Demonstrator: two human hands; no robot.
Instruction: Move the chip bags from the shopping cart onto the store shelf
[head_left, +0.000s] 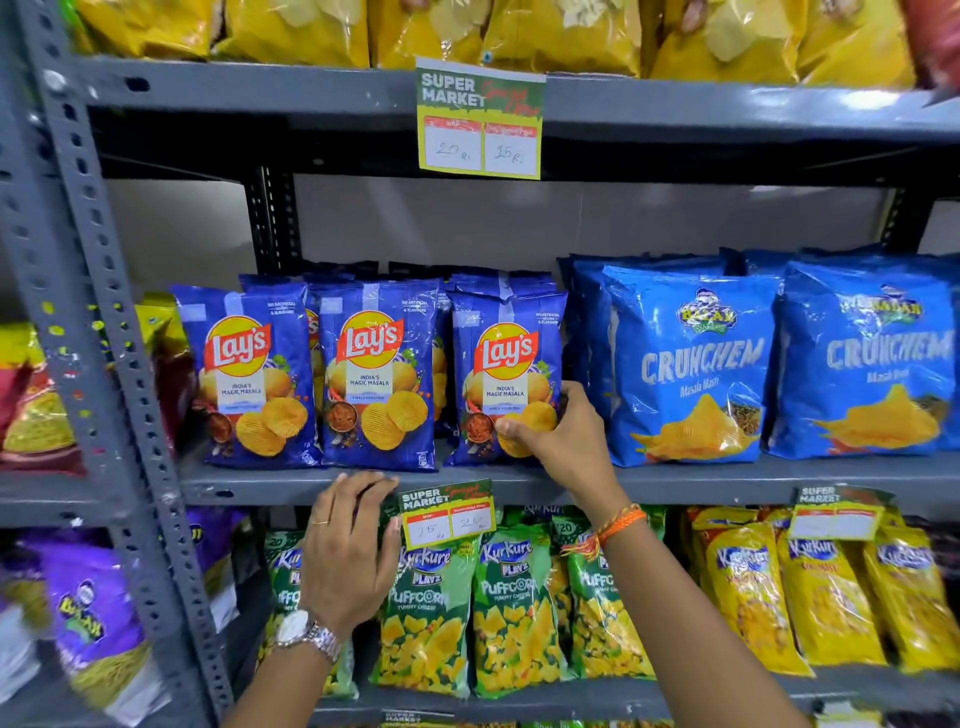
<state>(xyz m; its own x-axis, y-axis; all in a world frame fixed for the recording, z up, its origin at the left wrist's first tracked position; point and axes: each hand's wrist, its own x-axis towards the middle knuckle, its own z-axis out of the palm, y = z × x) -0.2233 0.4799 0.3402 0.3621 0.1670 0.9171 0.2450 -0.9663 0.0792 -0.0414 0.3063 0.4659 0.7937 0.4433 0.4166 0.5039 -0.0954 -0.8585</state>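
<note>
Rightmost Lay's bag (506, 382) — "India's Magic Masala" — in right hand (563, 436)

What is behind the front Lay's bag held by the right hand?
Behind the front Lay's bag in the right hand, tops of more blue bags show; their fronts and count are covered.

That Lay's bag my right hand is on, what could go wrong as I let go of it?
The rightmost Lay's bag stands upright near the shelf edge, held only by your right hand, so it may tip forward. It sits close to the Crunchem bag, which could be nudged. Your left hand touches the price tag and might dislodge it.
</note>
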